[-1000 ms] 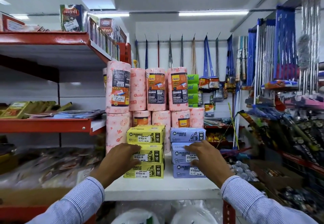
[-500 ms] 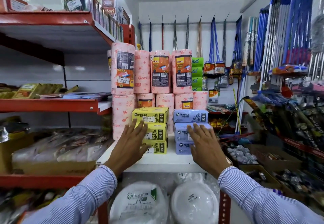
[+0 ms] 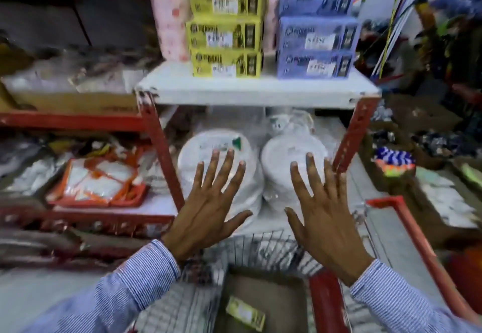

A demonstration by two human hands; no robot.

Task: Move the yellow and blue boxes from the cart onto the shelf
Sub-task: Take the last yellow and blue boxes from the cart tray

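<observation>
I saw left hand (image 3: 208,212) and right hand (image 3: 322,218) spread, empty, above wire cart (image 3: 260,249). Blurred yellow cardboard boxes (image 3: 226,28), blue cardboard boxes (image 3: 317,28) stacked on white shelf (image 3: 257,90); labels unreadable.

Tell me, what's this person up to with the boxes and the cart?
A person is stocking a shop shelf from a wire cart. Three yellow boxes and three blue boxes sit stacked side by side on the shelf. Both hands are empty and spread open: the left hand and right hand hang over the cart, below the shelf. One yellow box lies in the cart.
</observation>
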